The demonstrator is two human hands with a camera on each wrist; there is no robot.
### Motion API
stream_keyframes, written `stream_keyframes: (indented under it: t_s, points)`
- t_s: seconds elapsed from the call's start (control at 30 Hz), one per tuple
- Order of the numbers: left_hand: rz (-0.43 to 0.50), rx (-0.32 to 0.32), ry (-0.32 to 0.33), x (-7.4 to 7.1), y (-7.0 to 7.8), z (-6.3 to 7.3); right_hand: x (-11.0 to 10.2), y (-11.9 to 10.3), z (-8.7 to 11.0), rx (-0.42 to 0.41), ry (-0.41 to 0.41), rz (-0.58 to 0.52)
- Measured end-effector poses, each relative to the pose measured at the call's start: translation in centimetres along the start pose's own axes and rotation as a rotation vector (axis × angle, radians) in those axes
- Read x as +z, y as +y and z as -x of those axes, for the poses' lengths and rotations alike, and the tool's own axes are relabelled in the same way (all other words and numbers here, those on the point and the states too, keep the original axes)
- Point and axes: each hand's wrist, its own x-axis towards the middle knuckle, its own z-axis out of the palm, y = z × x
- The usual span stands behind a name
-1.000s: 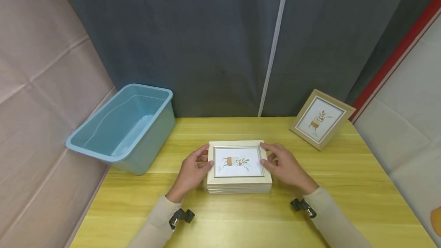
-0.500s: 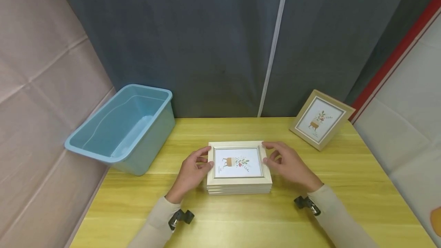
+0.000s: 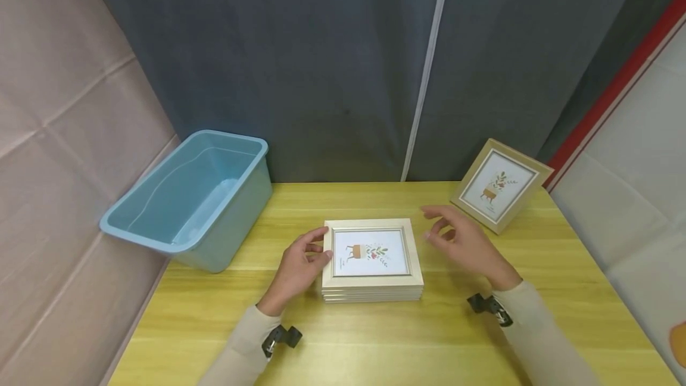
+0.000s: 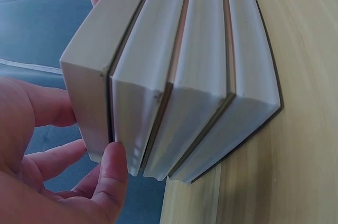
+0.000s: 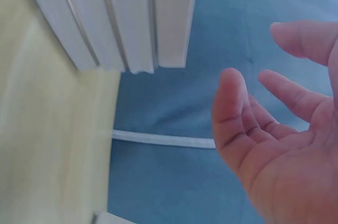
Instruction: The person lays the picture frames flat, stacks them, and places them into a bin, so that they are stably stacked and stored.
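In the head view, a stack of several cream picture frames [image 3: 372,293] lies at the table's middle. The top picture frame [image 3: 348,282] lies face up, showing a potted-plant print turned sideways. My left hand [image 3: 297,264] pinches this frame at its left edge, thumb over the face and other fingers by the side. In the left wrist view, one fingertip [image 4: 113,160] sits at the seam under the top frame. My right hand [image 3: 466,246] is off the stack to the right, fingers loosely curved with nothing between them. The right wrist view shows a gap between that hand and the stack.
A blue plastic tub [image 3: 236,219] stands on the left of the yellow wood table [image 3: 375,344]. Another picture frame [image 3: 495,186], light brown, stands propped up at the back right, close behind my right hand. A dark grey curtain [image 3: 300,76] hangs along the back edge.
My right hand has come off the right edge of the top picture frame and moved right and slightly away from me. My left hand and the stack have stayed in place.
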Motion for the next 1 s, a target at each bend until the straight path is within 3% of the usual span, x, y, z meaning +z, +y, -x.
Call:
stream_keyframes:
  t_s: [0.3, 1.0]
  points:
    - [0.0, -0.002, 0.001, -0.1, 0.2, 0.0, -2.6, 0.4, -0.8, -0.129, 0.146, 0.051]
    - [-0.019, -0.01, 0.004, 0.0, 0.4, 0.0, -7.8, 1.7, -2.6, -0.136, 0.315, 0.096]
